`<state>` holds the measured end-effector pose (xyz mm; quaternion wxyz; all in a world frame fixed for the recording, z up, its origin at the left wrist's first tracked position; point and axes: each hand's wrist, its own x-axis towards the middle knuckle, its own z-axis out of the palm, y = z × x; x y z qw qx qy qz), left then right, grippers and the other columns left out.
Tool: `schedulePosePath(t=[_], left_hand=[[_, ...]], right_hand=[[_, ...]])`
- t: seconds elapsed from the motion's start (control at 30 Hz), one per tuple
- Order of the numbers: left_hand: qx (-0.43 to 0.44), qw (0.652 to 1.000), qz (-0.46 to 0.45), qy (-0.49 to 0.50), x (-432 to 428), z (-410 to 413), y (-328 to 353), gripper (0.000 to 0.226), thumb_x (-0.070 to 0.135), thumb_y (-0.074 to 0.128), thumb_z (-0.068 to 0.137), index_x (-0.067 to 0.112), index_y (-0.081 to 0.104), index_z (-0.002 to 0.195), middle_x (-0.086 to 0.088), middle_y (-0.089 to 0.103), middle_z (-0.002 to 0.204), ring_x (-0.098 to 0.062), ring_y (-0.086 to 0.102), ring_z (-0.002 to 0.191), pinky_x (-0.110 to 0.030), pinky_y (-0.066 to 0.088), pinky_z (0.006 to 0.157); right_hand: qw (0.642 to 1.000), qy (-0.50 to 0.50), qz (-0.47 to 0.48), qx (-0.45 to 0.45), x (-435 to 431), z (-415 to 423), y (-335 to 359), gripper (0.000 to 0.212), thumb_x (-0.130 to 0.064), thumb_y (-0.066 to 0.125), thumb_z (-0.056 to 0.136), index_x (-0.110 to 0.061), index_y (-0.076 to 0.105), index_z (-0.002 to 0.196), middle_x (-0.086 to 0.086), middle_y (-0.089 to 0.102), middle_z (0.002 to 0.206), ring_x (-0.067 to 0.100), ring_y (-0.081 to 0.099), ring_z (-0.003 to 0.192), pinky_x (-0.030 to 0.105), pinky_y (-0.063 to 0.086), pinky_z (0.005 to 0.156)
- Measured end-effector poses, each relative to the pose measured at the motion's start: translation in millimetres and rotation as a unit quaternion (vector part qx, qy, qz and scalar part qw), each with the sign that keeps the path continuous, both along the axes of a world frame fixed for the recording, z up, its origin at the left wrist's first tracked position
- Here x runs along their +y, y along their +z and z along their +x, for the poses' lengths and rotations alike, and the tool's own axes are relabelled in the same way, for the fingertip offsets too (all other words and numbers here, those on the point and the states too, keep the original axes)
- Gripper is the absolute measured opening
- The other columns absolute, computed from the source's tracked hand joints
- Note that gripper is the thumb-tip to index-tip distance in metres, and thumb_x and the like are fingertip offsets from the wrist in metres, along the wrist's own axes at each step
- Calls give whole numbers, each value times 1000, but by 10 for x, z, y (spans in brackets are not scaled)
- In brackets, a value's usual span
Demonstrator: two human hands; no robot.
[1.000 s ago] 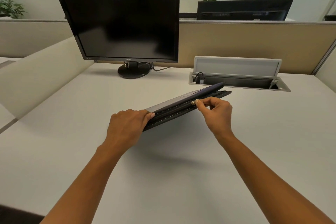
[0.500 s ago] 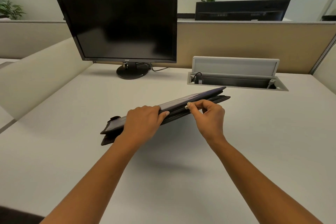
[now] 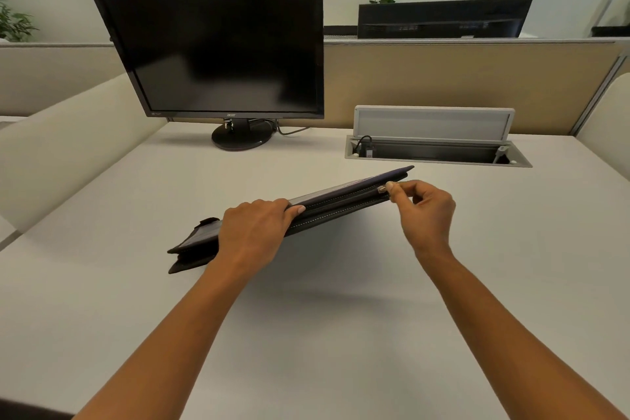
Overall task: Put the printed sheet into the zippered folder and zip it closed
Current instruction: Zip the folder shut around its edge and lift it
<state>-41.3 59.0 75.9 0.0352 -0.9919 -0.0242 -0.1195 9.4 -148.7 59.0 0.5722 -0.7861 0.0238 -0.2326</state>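
Folder: your dark zippered folder (image 3: 344, 203) sits mid-desk, its left end resting on the surface and its right end tilted up off it.
Contents: you cannot tell from this view whether the printed sheet is inside; only closed covers and the stitched zip edge facing you show.
Zipper pull: the small metal pull (image 3: 381, 189) sits near the raised right end of that edge.
Right hand: your right hand (image 3: 424, 208) pinches the pull between thumb and forefinger, the other fingers curled in.
Left hand: your left hand (image 3: 254, 232) clamps the folder's near edge, fingers wrapped over the top cover.
Left end: the covers there stand slightly apart.
Desk: the white desk (image 3: 306, 334) is bare in front of the folder and to its right.
Far edge: an open cable tray (image 3: 436, 153) lies just behind the raised end; the monitor (image 3: 218, 48) stands well back on the left.
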Motion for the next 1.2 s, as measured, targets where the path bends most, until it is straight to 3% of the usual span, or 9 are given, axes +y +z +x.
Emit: schedulePosePath(t=[0.27, 0.4, 0.47, 0.57, 0.67, 0.9, 1.07, 1.2], left_hand=[[-5, 1000, -30, -4, 180, -84, 19, 45, 51, 23, 95, 33, 58, 115, -3, 70, 96, -26, 63, 90, -29, 32, 67], [6, 998, -67, -18, 272, -96, 32, 41, 52, 30, 94, 34, 59, 115, -1, 70, 101, -25, 62, 96, -29, 33, 68], [8, 997, -77, -20, 288, -107, 31, 41, 53, 32, 93, 33, 59, 116, 1, 70, 104, -23, 61, 99, -29, 33, 69], [5, 997, -68, -23, 236, -108, 4, 41, 54, 34, 92, 30, 59, 113, 2, 70, 102, -21, 62, 96, -28, 33, 68], [-19, 995, -71, -61, 84, -42, -47, 38, 52, 36, 92, 28, 58, 111, 5, 69, 103, -18, 61, 93, -27, 33, 66], [20, 990, -50, -127, -436, 214, -18, 41, 51, 33, 94, 29, 51, 124, 3, 64, 118, -20, 59, 104, -29, 41, 72], [23, 992, -43, -119, -652, 290, -83, 47, 50, 26, 96, 22, 55, 119, -4, 68, 107, -24, 62, 94, -33, 47, 75], [-1, 994, -19, -105, -680, 261, -101, 47, 46, 24, 97, 19, 57, 116, -6, 70, 101, -26, 64, 91, -35, 48, 76]], right_hand=[[1000, -26, 12, 12, -175, 55, -30, 18, -19, 63, 84, -2, 70, 90, 12, 68, 84, 7, 51, 62, 15, 41, 60], [999, -19, -38, 20, -168, 36, -28, 20, -22, 64, 84, -5, 70, 92, 16, 68, 92, 17, 48, 73, 27, 39, 66], [997, -16, -80, 14, -169, 4, -5, 20, -22, 64, 83, -6, 70, 94, 17, 64, 94, 17, 47, 78, 26, 37, 67], [987, -12, -162, -23, -163, -64, 27, 16, -22, 65, 83, -8, 71, 90, 16, 61, 89, 15, 47, 76, 18, 32, 56], [977, -8, -208, -47, -140, -119, 34, 15, -23, 65, 83, -10, 71, 87, 14, 61, 86, 14, 46, 73, 10, 28, 55], [958, 28, -270, -98, -99, -223, -46, 11, -18, 69, 79, -7, 71, 81, 15, 63, 75, 17, 50, 66, 9, 27, 52], [923, 16, -342, -177, -76, -298, -124, 8, -18, 68, 73, -10, 68, 72, 8, 69, 67, 20, 62, 60, 11, 34, 48], [939, -3, -302, -165, -86, -307, -156, 8, -21, 66, 76, -14, 67, 74, 5, 68, 68, 18, 62, 63, 9, 29, 46]])
